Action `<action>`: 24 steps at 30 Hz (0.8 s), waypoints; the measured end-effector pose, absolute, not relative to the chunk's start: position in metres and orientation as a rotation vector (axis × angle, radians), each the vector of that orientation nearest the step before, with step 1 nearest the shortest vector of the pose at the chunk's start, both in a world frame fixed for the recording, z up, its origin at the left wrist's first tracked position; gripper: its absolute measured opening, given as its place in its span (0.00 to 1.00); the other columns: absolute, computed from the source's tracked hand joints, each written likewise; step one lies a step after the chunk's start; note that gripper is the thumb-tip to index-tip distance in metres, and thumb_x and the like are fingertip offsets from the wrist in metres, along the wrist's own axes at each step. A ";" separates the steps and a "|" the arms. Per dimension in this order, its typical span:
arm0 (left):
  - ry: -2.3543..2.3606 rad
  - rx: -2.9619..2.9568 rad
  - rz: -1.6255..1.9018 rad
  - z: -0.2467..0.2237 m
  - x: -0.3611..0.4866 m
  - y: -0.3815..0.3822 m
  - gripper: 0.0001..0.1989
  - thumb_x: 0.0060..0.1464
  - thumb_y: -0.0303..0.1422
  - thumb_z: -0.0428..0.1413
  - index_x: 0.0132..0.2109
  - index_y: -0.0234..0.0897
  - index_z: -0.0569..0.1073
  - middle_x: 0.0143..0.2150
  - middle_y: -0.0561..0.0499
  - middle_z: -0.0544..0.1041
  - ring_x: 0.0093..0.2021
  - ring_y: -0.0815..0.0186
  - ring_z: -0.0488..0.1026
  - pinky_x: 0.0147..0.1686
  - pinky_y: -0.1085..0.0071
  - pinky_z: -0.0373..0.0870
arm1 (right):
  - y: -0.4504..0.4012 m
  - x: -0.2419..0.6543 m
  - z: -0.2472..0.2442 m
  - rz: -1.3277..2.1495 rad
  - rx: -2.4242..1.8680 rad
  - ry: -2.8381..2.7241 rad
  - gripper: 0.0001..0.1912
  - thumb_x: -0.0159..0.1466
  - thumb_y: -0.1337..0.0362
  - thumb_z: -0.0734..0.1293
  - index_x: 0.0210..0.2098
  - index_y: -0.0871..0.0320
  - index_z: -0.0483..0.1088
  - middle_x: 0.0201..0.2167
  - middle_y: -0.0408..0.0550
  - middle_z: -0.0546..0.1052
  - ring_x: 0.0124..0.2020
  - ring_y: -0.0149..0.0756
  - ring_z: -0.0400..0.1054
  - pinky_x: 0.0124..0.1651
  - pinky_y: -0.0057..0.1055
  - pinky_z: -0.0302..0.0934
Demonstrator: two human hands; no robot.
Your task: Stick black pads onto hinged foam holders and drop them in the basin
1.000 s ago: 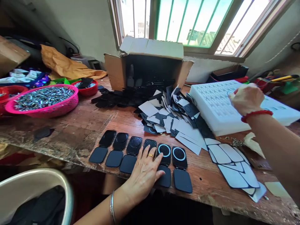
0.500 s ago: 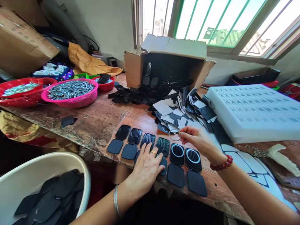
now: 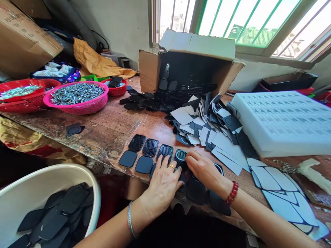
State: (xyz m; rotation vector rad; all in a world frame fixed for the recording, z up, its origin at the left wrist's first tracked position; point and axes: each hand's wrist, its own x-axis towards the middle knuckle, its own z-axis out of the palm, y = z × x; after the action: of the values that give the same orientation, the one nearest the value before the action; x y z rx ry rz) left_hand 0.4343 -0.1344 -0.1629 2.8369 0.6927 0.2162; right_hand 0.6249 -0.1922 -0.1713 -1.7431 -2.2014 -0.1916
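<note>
- Two bare hands work at a row of black hinged cases (image 3: 150,147): our right hand (image 3: 204,169) has its fingertips drawn together at the right edge of a thin pale ring (image 3: 176,155) (whether they pinch it or merely press on it, we cannot tell).
- Our left hand (image 3: 164,186) lies palm down, fingers loosely spread across the middle of the row.
- That pale ring appears over the ridged upper panel of one opened case. We judge it very light and easily bent out of round, so we would take it by its outer edge, between finger and thumb, without squeezing hard.
- Those cases look like light, stiff plastic; they could slide on smooth wood, so a flat hand should steady them.
- Beneath runs the wooden counter (image 3: 113,132), glossy near the row, scuffed along its front edge.
- Beyond the right hand spreads a loose pile of white and black cards (image 3: 182,116), and right of it stands a white foam tray (image 3: 297,147).
- Behind, an open cardboard box (image 3: 149,70) has black pieces spilled before it; leftward, a pink basket (image 3: 77,109) brims with small metal parts.
- At our lower left, a pale tub (image 3: 96,196) holds more black panels; a barred window (image 3: 240,24) brings daylight.
</note>
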 end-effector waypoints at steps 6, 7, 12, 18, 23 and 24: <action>0.686 2.863 0.179 -0.158 0.436 -0.135 0.19 0.60 0.39 0.59 0.56 0.36 0.74 0.58 0.42 0.74 0.66 0.46 0.63 0.66 0.45 0.56 | -0.196 0.617 -0.170 -0.189 -1.776 -2.321 0.11 0.66 0.75 0.61 0.31 0.58 0.70 0.34 0.52 0.75 0.37 0.42 0.68 0.42 0.39 0.67; 0.684 2.869 0.186 -0.158 0.435 -0.135 0.19 0.60 0.39 0.58 0.56 0.36 0.74 0.58 0.43 0.75 0.65 0.47 0.63 0.66 0.45 0.56 | -0.197 0.618 -0.168 -0.187 -1.770 -2.311 0.10 0.66 0.74 0.61 0.32 0.58 0.71 0.34 0.52 0.75 0.37 0.43 0.68 0.43 0.40 0.67; 0.627 2.906 0.309 -0.174 0.431 -0.132 0.19 0.61 0.40 0.58 0.57 0.41 0.74 0.60 0.45 0.74 0.65 0.47 0.63 0.65 0.45 0.57 | -0.200 0.674 -0.138 -0.172 -1.848 -1.984 0.10 0.68 0.69 0.60 0.37 0.57 0.73 0.36 0.53 0.78 0.39 0.43 0.71 0.44 0.39 0.66; 0.657 2.976 0.519 -0.201 0.433 -0.127 0.15 0.58 0.39 0.60 0.52 0.42 0.78 0.54 0.46 0.78 0.60 0.46 0.68 0.61 0.45 0.61 | -0.226 0.839 -0.051 -0.412 -2.501 -0.932 0.09 0.63 0.69 0.61 0.31 0.58 0.72 0.33 0.57 0.77 0.40 0.48 0.71 0.46 0.40 0.60; 0.557 3.038 0.621 -0.214 0.430 -0.123 0.16 0.60 0.39 0.57 0.54 0.44 0.77 0.56 0.45 0.77 0.60 0.45 0.67 0.60 0.44 0.60 | -0.262 0.912 -0.017 -0.426 -2.573 -0.714 0.10 0.64 0.69 0.62 0.27 0.61 0.72 0.25 0.59 0.75 0.35 0.47 0.68 0.41 0.43 0.60; 0.549 3.038 0.613 -0.215 0.429 -0.122 0.16 0.61 0.39 0.56 0.55 0.45 0.76 0.57 0.46 0.76 0.61 0.46 0.67 0.61 0.45 0.60 | -0.265 0.915 -0.018 -0.395 -2.555 -0.750 0.10 0.65 0.66 0.64 0.28 0.62 0.72 0.25 0.58 0.75 0.33 0.45 0.68 0.39 0.42 0.61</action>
State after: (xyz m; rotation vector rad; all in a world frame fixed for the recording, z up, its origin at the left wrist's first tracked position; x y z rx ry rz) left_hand 0.4288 -0.1223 -0.2145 3.0380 0.5488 0.6132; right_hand 0.9153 -0.2647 -0.0176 -2.5554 -0.7497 -0.3945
